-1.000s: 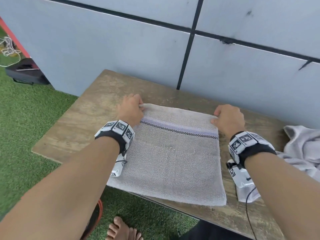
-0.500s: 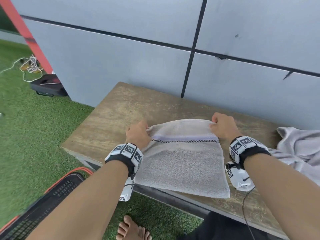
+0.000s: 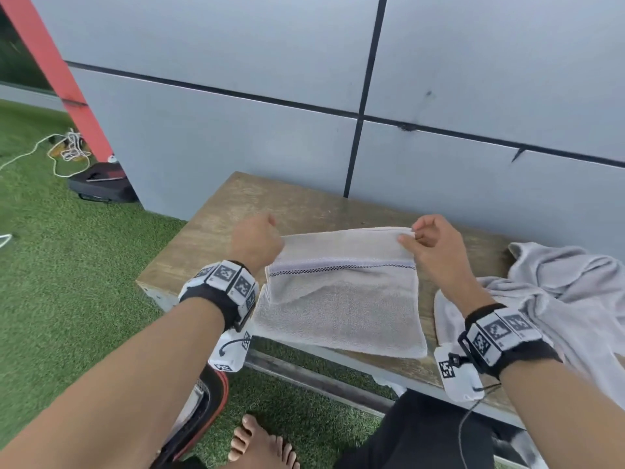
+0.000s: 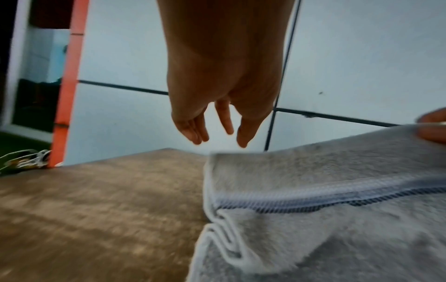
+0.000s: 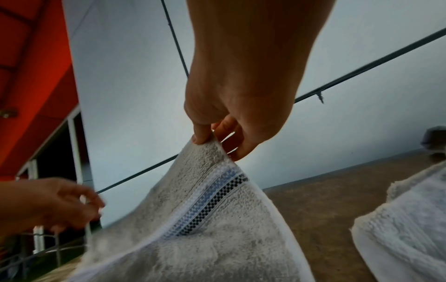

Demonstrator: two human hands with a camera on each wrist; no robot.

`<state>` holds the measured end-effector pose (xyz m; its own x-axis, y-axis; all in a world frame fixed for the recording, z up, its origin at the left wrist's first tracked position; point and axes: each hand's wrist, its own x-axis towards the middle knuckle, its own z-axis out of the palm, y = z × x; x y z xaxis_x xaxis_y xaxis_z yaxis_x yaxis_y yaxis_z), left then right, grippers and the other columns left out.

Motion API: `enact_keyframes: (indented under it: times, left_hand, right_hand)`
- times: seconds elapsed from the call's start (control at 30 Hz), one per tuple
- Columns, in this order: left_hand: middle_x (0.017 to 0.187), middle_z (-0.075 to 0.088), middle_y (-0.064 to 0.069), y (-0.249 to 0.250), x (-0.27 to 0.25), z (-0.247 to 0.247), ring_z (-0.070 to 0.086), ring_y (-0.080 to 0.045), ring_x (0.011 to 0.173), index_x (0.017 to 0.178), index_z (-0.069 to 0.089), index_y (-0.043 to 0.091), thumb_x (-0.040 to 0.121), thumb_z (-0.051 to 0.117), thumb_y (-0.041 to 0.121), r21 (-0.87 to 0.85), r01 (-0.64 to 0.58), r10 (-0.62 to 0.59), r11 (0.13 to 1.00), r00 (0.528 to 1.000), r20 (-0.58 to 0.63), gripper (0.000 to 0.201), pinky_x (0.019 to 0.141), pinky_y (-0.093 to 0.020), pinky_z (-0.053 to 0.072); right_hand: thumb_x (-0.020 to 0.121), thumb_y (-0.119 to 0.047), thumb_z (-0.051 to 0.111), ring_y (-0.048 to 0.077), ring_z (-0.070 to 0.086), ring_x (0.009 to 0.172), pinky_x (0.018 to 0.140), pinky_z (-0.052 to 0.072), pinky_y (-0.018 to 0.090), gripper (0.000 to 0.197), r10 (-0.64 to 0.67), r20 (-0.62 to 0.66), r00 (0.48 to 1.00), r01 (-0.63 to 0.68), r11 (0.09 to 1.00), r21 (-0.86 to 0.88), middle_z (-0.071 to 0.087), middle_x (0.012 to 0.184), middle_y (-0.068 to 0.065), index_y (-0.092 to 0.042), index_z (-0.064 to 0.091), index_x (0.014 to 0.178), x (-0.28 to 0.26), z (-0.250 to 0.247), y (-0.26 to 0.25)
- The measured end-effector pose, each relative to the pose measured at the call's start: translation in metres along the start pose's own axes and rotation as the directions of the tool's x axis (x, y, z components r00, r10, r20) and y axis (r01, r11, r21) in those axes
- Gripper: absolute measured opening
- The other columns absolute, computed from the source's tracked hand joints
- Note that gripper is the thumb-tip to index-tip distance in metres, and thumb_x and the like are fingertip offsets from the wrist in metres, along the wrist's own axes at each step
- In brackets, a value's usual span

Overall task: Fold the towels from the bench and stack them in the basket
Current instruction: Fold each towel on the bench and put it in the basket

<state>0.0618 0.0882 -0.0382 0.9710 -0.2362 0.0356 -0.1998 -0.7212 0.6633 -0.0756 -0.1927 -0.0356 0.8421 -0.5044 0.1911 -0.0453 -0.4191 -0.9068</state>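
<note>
A folded grey towel (image 3: pixel 341 306) with a checked stripe lies on the wooden bench (image 3: pixel 209 238), its near edge overhanging the front. My right hand (image 3: pixel 411 236) pinches the towel's far right corner between thumb and finger and holds it raised; the right wrist view shows that pinch (image 5: pixel 207 137) on the towel (image 5: pixel 193 238). My left hand (image 3: pixel 257 242) hovers by the far left corner. In the left wrist view its fingers (image 4: pixel 224 124) hang straight and hold nothing, above the towel's left edge (image 4: pixel 325 209). The black basket (image 3: pixel 209 401) with a red rim sits on the grass, mostly hidden under my left arm.
A heap of unfolded pale towels (image 3: pixel 558 299) covers the bench's right end. A grey panelled wall (image 3: pixel 439 147) stands right behind the bench. A bare foot (image 3: pixel 257 448) rests on the green turf in front. A black case (image 3: pixel 101 184) and a cord lie far left.
The towel's far edge has come up off the bench. My left hand has let go of the left corner, while the right still pinches its corner. The head view has tilted up.
</note>
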Motion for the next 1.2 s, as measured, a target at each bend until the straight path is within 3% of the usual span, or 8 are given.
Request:
enact_keyframes:
  times: [0.17, 0.27, 0.4, 0.57, 0.7, 0.8, 0.9, 1.2]
  left_hand:
    - [0.101, 0.067, 0.011, 0.062, -0.042, 0.008, 0.064, -0.011, 0.078, 0.101, 0.068, 0.025, 0.088, 0.075, 0.024, -0.314, -0.302, 0.349, 0.900, 0.931, 0.105, 0.014, 0.059, -0.014, 0.050]
    - [0.099, 0.070, 0.003, 0.078, -0.059, 0.025, 0.063, -0.016, 0.077, 0.096, 0.069, 0.018, 0.085, 0.078, 0.016, -0.452, -0.345, 0.433, 0.823, 0.895, 0.107, 0.014, 0.065, -0.014, 0.048]
    - [0.091, 0.073, -0.006, 0.074, -0.067, 0.033, 0.068, -0.020, 0.080, 0.094, 0.070, 0.012, 0.080, 0.081, 0.008, -0.511, -0.277, 0.374, 0.814, 0.922, 0.097, 0.018, 0.074, -0.032, 0.057]
    - [0.082, 0.075, -0.003, 0.060, -0.068, 0.028, 0.067, -0.002, 0.067, 0.086, 0.074, 0.011, 0.080, 0.081, 0.003, -0.539, -0.205, 0.295, 0.817, 0.952, 0.085, 0.012, 0.062, -0.013, 0.049]
    - [0.083, 0.077, -0.004, 0.058, -0.071, 0.026, 0.072, -0.011, 0.074, 0.087, 0.077, 0.008, 0.081, 0.081, 0.006, -0.542, -0.231, 0.304, 0.808, 0.951, 0.049, 0.007, 0.068, -0.020, 0.054]
    - [0.082, 0.077, -0.004, 0.057, -0.071, 0.024, 0.073, -0.018, 0.078, 0.087, 0.076, 0.007, 0.082, 0.080, 0.007, -0.557, -0.233, 0.301, 0.797, 0.953, 0.032, 0.006, 0.073, -0.024, 0.057]
    - [0.082, 0.072, 0.009, 0.053, -0.069, 0.025, 0.066, -0.007, 0.074, 0.084, 0.076, 0.013, 0.082, 0.080, 0.013, -0.510, -0.260, 0.300, 0.820, 0.954, -0.004, 0.005, 0.067, -0.018, 0.050]
    - [0.087, 0.074, 0.012, 0.053, -0.069, 0.026, 0.063, 0.006, 0.082, 0.086, 0.076, 0.019, 0.084, 0.080, 0.020, -0.483, -0.270, 0.310, 0.833, 0.951, 0.001, 0.005, 0.084, -0.027, 0.051]
  right_hand:
    - [0.085, -0.013, 0.079, 0.014, 0.056, 0.063, 0.061, 0.048, 0.022, 0.022, -0.158, 0.105, 0.982, 0.154, 0.987, 0.049, 0.065, 0.077, 0.013, -0.015, 0.058, 0.089, -0.025, 0.019, -0.024]
    - [0.085, -0.007, 0.078, 0.026, 0.064, 0.071, 0.068, 0.054, 0.034, 0.018, -0.227, 0.148, 0.963, 0.214, 0.972, 0.098, 0.068, 0.080, 0.009, -0.014, 0.061, 0.088, -0.037, 0.032, -0.032]
    - [0.086, -0.002, 0.075, 0.033, 0.068, 0.080, 0.076, 0.057, 0.042, 0.014, -0.231, 0.208, 0.950, 0.205, 0.969, 0.141, 0.071, 0.083, 0.011, -0.008, 0.064, 0.091, -0.047, 0.039, -0.036]
    - [0.094, -0.001, 0.061, 0.031, 0.064, 0.075, 0.071, 0.050, 0.042, 0.011, -0.208, 0.278, 0.938, 0.163, 0.971, 0.176, 0.069, 0.085, 0.013, -0.011, 0.066, 0.096, -0.053, 0.041, -0.037]
    - [0.096, -0.015, 0.065, 0.038, 0.066, 0.087, 0.080, 0.053, 0.049, 0.010, -0.139, 0.225, 0.964, 0.078, 0.963, 0.258, 0.072, 0.090, 0.011, -0.014, 0.062, 0.106, -0.053, 0.048, -0.038]
    - [0.093, -0.011, 0.070, 0.033, 0.071, 0.091, 0.087, 0.056, 0.047, 0.012, -0.112, 0.204, 0.973, 0.058, 0.966, 0.254, 0.075, 0.091, 0.008, -0.013, 0.068, 0.105, -0.051, 0.051, -0.038]
    - [0.091, -0.005, 0.071, 0.022, 0.072, 0.086, 0.084, 0.058, 0.038, 0.011, -0.153, 0.192, 0.970, 0.106, 0.966, 0.235, 0.076, 0.090, 0.004, -0.015, 0.074, 0.097, -0.050, 0.049, -0.039]
    - [0.090, -0.003, 0.070, 0.013, 0.073, 0.082, 0.078, 0.056, 0.022, 0.011, -0.162, 0.160, 0.974, 0.125, 0.968, 0.217, 0.077, 0.087, 0.000, -0.013, 0.074, 0.093, -0.050, 0.047, -0.045]
